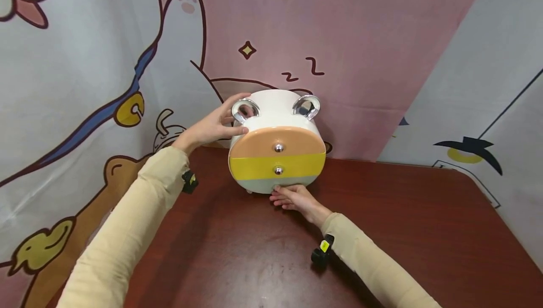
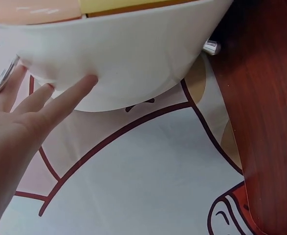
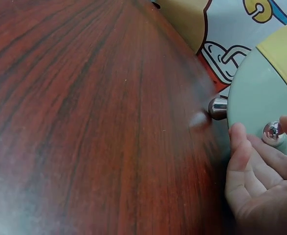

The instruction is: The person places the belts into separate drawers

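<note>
A small oval white cabinet (image 1: pixel 271 110) stands on the table, with an orange drawer (image 1: pixel 254 145), a yellow drawer (image 1: pixel 254 169) and a pale green drawer (image 3: pixel 260 88) on its front. All three look closed. Two chrome ear-shaped rings (image 1: pixel 245 110) sit on top. My left hand (image 1: pixel 214 121) touches the cabinet's upper left side with fingers spread and fairly straight. Low at the front, my right hand (image 1: pixel 299 201) has thumb and index finger at the green drawer's silver knob (image 3: pixel 273 133), seemingly pinching it. The other fingers extend beneath.
The dark red wooden table (image 1: pixel 229 251) runs toward me and off to the right. Behind and to the left hangs a cartoon-printed cloth (image 1: pixel 348 39), close to the cabinet's back. A short metal foot (image 3: pixel 218 108) shows under the cabinet.
</note>
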Available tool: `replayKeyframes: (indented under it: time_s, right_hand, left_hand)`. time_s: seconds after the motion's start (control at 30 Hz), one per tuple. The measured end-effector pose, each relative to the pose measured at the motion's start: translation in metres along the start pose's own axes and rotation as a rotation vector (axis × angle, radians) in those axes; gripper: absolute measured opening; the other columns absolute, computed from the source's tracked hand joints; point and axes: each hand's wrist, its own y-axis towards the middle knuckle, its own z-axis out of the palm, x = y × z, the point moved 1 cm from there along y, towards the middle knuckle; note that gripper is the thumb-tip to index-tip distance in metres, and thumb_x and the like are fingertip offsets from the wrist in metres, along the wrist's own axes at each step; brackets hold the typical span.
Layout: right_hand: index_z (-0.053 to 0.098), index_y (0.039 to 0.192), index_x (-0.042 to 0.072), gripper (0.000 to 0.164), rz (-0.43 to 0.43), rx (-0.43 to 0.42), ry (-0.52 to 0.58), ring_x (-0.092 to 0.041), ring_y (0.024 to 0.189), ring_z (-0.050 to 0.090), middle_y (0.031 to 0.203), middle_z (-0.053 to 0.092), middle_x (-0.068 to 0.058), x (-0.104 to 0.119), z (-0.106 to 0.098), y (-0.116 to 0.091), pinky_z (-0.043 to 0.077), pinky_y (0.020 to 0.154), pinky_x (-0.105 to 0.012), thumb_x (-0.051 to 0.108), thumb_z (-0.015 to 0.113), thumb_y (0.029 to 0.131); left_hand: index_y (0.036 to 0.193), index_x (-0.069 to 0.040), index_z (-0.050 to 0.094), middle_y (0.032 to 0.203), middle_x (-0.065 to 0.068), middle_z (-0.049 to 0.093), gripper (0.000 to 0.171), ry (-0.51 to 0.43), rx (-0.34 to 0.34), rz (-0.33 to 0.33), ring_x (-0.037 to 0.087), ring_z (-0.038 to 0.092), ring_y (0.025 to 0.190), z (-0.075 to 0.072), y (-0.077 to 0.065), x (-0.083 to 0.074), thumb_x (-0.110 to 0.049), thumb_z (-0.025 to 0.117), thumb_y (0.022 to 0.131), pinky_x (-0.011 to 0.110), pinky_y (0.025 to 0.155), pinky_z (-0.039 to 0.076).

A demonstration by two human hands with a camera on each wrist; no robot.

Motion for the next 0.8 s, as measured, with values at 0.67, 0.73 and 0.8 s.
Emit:
replayKeyframes:
  time_s: [0.67, 0.73, 0.8]
  right_hand:
    - [0.054, 0.128, -0.012, 0.042, -0.027, -0.057, -0.129, -0.029, 0.104, 0.064, 0.117, 0.064, -0.022, -0.009, -0.062, -0.040, 0.051, 0.085, -0.037, 0.021, 0.054, 0.101]
    - [0.053, 0.129, -0.012, 0.043, -0.036, -0.064, -0.131, -0.030, 0.105, 0.064, 0.118, 0.063, -0.022, -0.009, -0.068, -0.044, 0.051, 0.085, -0.037, 0.021, 0.054, 0.101]
    - [0.052, 0.130, -0.012, 0.044, -0.046, -0.066, -0.144, -0.031, 0.106, 0.063, 0.120, 0.062, -0.023, -0.009, -0.075, -0.047, 0.050, 0.086, -0.038, 0.021, 0.054, 0.101]
  left_hand:
    - [0.154, -0.041, 0.007, 0.155, 0.013, 0.027, 0.079, 0.106, -0.141, -0.009, 0.036, 0.035, 0.135, 0.008, -0.029, 0.031, -0.024, 0.060, 0.098, 0.058, 0.101, 0.034]
    - [0.154, -0.040, 0.007, 0.153, 0.014, 0.031, 0.075, 0.152, -0.137, -0.021, 0.038, 0.035, 0.135, 0.008, -0.034, 0.040, -0.026, 0.056, 0.099, 0.057, 0.103, 0.032]
    - [0.154, -0.040, 0.009, 0.153, 0.012, 0.031, 0.070, 0.200, -0.129, -0.041, 0.037, 0.035, 0.135, 0.008, -0.040, 0.048, -0.030, 0.053, 0.101, 0.056, 0.104, 0.030]
